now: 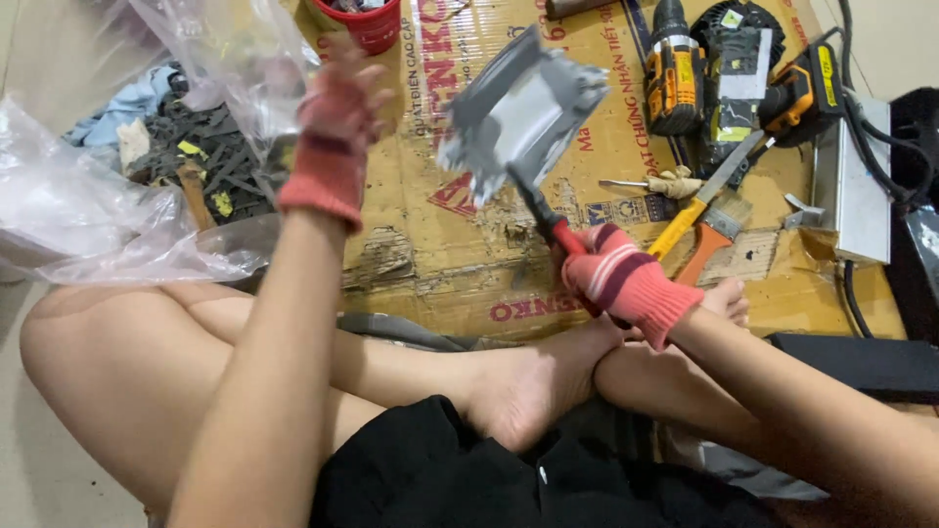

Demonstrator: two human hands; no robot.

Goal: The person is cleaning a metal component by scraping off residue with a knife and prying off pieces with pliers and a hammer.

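Now we sit over the cardboard (548, 284) on the floor. Above it we hold up the grey block (518, 112), gripped by pliers (548, 220) whose long axis runs from our right hand (611, 274) up and left to the block. That hand's fingers are clenched on the red handles. Our left hand (337, 117), fingers spread and released, hangs just left of the block, not touching it.

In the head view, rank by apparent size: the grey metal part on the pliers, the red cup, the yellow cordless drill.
1. Grey metal part, though raised nearer the camera, which inflates it.
2. Yellow cordless drill.
3. Red cup, cut off by the frame's top edge, so unsure.
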